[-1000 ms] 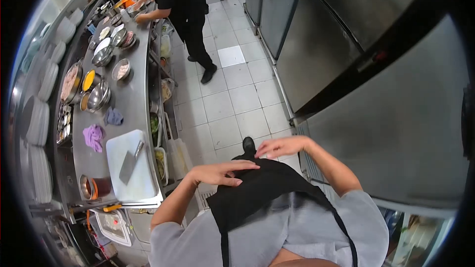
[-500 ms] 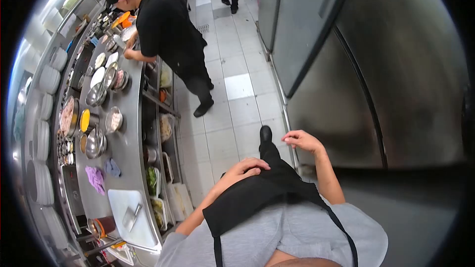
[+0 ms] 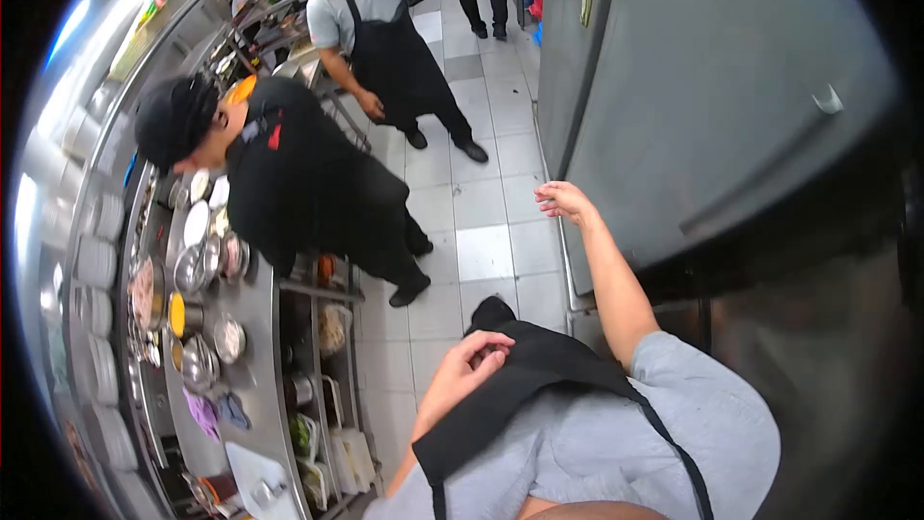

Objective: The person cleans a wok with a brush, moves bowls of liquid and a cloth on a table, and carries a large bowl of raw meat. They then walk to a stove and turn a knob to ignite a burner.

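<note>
My left hand (image 3: 469, 366) hangs loosely in front of the black apron (image 3: 539, 371), its fingers slightly bent and holding nothing. Stretched forward, my right hand (image 3: 566, 202) is empty, with loosely extended fingers. It is beside the large grey metal door (image 3: 722, 87) on the right, and I see no grip on it. A white door handle (image 3: 828, 99) shows farther right, away from that hand.
On the left runs a steel counter (image 3: 252, 327) with metal bowls (image 3: 199, 363), a purple cloth (image 3: 202, 414) and a white cutting board (image 3: 260, 481). A co-worker in black (image 3: 308, 173) leans over it. Another person in an apron (image 3: 385, 48) stands ahead on the tiled floor (image 3: 481, 250).
I have moved forward along the aisle. My right hand has reached farther ahead. The co-worker at the counter appears closer, and a person in an apron has come into fuller view.
</note>
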Motion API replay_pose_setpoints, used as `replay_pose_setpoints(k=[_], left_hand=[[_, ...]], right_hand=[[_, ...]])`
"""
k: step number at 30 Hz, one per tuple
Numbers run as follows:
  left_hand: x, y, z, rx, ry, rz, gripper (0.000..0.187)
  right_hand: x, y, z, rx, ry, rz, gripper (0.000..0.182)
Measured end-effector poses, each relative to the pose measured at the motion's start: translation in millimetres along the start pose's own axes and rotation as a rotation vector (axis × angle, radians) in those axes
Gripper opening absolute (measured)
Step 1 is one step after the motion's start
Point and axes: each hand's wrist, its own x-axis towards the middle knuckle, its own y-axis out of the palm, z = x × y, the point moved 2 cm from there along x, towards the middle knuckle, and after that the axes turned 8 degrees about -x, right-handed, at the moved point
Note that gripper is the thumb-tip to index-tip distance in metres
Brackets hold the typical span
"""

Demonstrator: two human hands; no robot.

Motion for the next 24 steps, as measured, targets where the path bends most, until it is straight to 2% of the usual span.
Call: replay_pose_setpoints(k=[4,6,8,10,12,14,16,18,19,20,22,23,24], left_hand=[[85,-20,-30,0.090,0.081,-0.073,0.021],[128,-40,-41,0.240,0.152,-0.162,0.022],[192,-69,-30,0.184,0.142,-0.128,0.022],[235,-79,-45,0.237,0.130,-0.209,0.021],[280,-91,-72,0.295,0.090,-0.202,0.021],[312,-94,-101,0.230,0.093,-0.139,0.022],[338,-98,-124,0.225,0.048,-0.092,0.025],[350,-97,-150,-0.009,0.030,-0.004,0.029],[362,-100,-161,-0.003,0.056,0.085,0.035],[367,-102,-170,-0.004,0.042,0.080,0.035],[374,-101,-188,-0.141,0.228,0.089,0.047],[382,-101,-193,-0.129,0.261,0.079,0.058],[391,-104,-191,-0.139,0.259,0.062,0.058]], right_hand=[[100,-44,57,-0.079,0.081,-0.005,0.023],[164,-68,68,-0.191,0.095,0.006,0.024],[204,-87,88,-0.246,0.104,-0.068,0.021],[233,-107,98,-0.309,0.187,-0.124,0.022],[274,-124,108,-0.347,0.229,-0.092,0.022],[309,-135,118,-0.371,0.264,-0.052,0.023],[341,-143,126,-0.408,0.268,-0.135,0.025],[376,-146,130,-0.418,0.332,-0.094,0.026],[395,-145,127,-0.443,0.387,-0.063,0.028],[412,-144,128,-0.439,0.398,-0.052,0.028],[443,-143,136,-0.560,0.420,-0.030,0.031],[458,-142,139,-0.568,0.427,-0.019,0.031],[475,-141,140,-0.628,0.433,-0.007,0.031]])
